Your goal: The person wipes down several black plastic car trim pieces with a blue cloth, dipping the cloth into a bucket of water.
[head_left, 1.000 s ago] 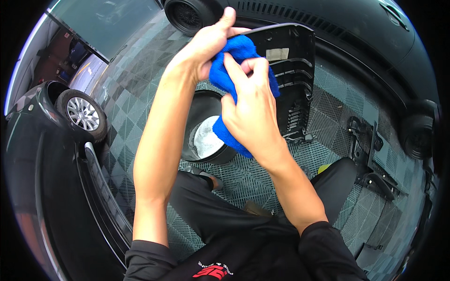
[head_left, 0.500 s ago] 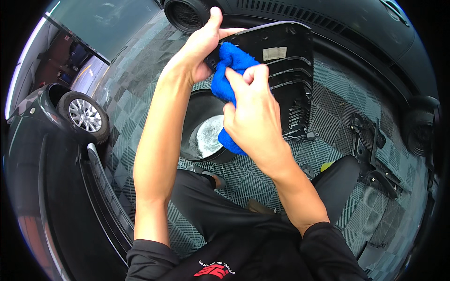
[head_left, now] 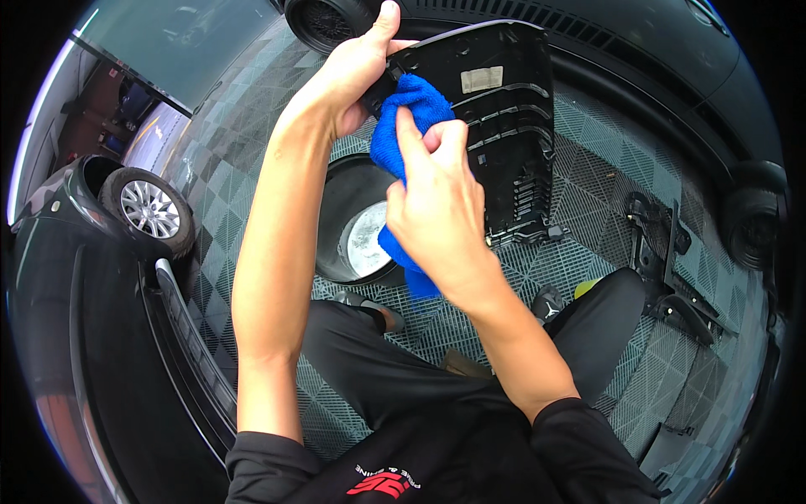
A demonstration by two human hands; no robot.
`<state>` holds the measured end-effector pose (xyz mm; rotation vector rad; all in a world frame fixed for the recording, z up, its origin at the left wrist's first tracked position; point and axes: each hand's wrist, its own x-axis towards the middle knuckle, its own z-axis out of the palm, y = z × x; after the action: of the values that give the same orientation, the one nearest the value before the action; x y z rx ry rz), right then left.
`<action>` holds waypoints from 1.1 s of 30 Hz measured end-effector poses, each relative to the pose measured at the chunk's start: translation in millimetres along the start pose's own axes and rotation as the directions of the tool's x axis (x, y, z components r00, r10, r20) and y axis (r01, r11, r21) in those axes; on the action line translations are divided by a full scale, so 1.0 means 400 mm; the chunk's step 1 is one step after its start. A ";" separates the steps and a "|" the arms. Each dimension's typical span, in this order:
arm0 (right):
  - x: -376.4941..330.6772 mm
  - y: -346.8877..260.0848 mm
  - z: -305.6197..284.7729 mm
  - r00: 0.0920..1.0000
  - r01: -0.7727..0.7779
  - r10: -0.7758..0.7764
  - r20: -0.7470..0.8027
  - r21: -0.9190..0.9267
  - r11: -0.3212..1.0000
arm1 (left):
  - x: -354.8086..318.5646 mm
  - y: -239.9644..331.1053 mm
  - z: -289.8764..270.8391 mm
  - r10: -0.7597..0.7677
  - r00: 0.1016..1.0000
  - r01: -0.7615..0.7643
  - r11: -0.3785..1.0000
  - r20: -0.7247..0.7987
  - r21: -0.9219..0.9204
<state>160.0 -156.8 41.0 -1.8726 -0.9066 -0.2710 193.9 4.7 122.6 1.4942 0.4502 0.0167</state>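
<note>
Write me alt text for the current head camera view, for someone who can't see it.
A person's left hand grips a black panel by its edge while the right hand holds a bunched blue cloth at the panel's left side. Below is a black bucket on a patterned gray floor, with dark vehicles at left and top.

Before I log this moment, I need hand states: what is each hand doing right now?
Left hand: holding the black panel at its left edge, thumb raised.
Right hand: closed on the blue cloth, index finger extended.
</note>
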 end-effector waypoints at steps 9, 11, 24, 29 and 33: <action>0.006 -0.014 0.011 0.998 -0.050 0.043 0.043 0.154 0.987 | -0.025 0.001 0.016 0.095 0.988 -0.087 0.994 -0.122 0.071; 0.001 -0.021 0.001 0.993 -0.100 0.081 0.089 0.234 0.967 | -0.023 0.000 0.000 0.035 0.995 -0.033 0.999 -0.095 0.021; 0.025 -0.018 -0.029 0.997 -0.010 -0.006 0.075 0.208 0.978 | -0.069 0.025 0.117 0.035 0.997 -0.047 0.985 -0.074 -0.164; 0.045 -0.044 -0.017 0.995 -0.005 -0.012 0.098 0.169 0.986 | -0.012 0.003 -0.049 0.159 0.718 -0.022 0.978 0.678 -0.207; 0.031 -0.033 -0.027 0.988 -0.092 0.080 0.134 0.079 0.993 | -0.040 -0.001 0.064 0.101 0.994 -0.104 0.992 -0.038 -0.075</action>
<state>161.6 -157.4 62.3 -1.8619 -0.9081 -0.0568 186.9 -24.4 126.8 1.4416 0.3960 0.1393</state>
